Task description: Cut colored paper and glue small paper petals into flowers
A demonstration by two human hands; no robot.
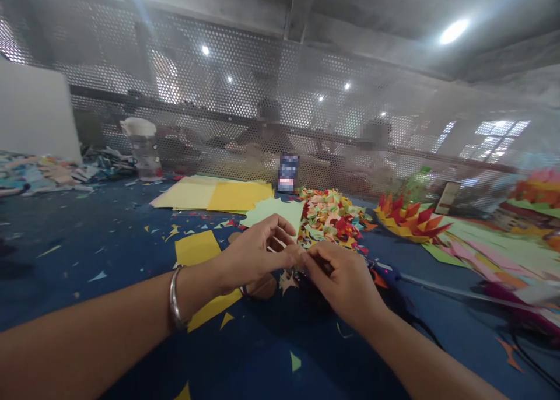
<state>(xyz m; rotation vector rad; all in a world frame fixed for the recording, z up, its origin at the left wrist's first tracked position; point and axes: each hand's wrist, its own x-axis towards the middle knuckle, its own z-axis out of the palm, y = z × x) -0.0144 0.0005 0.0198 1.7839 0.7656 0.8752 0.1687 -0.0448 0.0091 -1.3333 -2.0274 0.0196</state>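
Dark-blue tabletop (245,365) spans the lower frame; near centre, the right hand (343,277) pinches a tan piece (298,256), the left hand (258,248) curled, hold unclear. Probably light, easily creased paper: grip its edges.

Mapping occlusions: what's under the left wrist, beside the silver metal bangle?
Flat yellow paper shows on both sides of the left wrist, on the dark blue tabletop. The stretch between is covered; whether it's one sheet can't be seen.

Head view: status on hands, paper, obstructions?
Left hand, right hand: fingertips close together, grip unclear. Jagged peach paper scrap just below them. Left wrist partly covers flat yellow paper.
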